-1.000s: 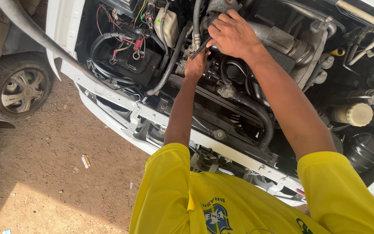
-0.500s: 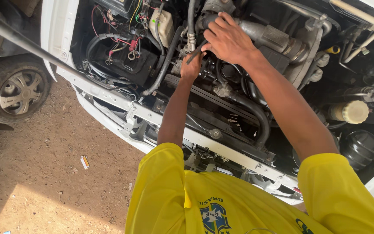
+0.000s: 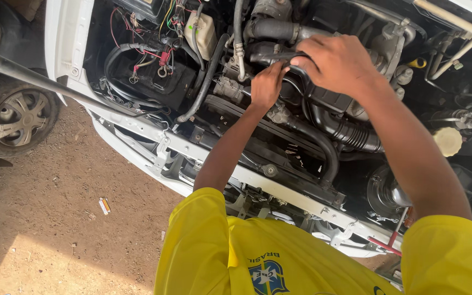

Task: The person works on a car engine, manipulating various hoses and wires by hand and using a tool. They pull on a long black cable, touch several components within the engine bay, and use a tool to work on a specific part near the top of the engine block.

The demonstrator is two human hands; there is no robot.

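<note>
nearest the camera were the yellow shirt sleeves (image 3: 219,246), both arms reaching over the white front panel (image 3: 154,134) into the engine bay. the left hand (image 3: 267,84) was curled shut on a dark part low among the hoses; what exactly it held was hidden. the right hand (image 3: 337,63) closed its grip over a black rubber hose (image 3: 271,54), a dull, thick tube lying across the middle of the engine. farther back stood a pale fluid reservoir (image 3: 203,30).
</note>
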